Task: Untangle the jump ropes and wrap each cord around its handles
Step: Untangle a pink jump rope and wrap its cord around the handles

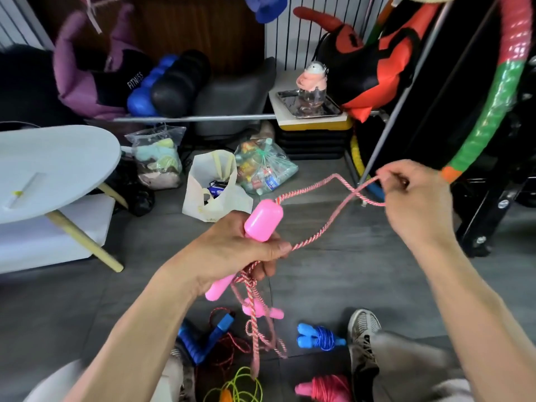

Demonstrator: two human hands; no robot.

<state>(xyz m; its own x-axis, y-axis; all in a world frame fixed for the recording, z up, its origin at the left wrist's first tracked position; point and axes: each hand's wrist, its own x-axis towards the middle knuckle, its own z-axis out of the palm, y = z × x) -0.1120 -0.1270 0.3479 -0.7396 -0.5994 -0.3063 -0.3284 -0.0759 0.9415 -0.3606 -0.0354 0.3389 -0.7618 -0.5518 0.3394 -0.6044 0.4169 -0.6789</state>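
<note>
Gripping a pink handle (262,220) upright, the left hand (232,253) is closing its fingers around the handle's narrow shaft, with the fat capped end sticking up above the fist and the thin tail poking out below it. A pink-and-white twisted cord (316,227) is running out from the top of that handle, looping up and to the right, crossing over itself, and passing into the right hand (414,204), whose thumb and fingertips are pinching the strand while the rest of the hand is hanging loosely curled. More of the same cord is trailing from under the left fist in a knotted tangle, dangling down toward the grey floor (333,271), where a second pink handle (261,310) is lying amid the loops. On the floor nearby, a blue rope already wound around its handles (320,339) is sitting just beside a grey shoe (362,326), a red-corded rope with blue handles (203,340) is lying loose to the left, a yellow-green cord (243,385) is curling at the bottom edge, and a wound pink bundle (324,388) is resting at the lower right. A white round table (58,158) is standing off to the left.
</note>
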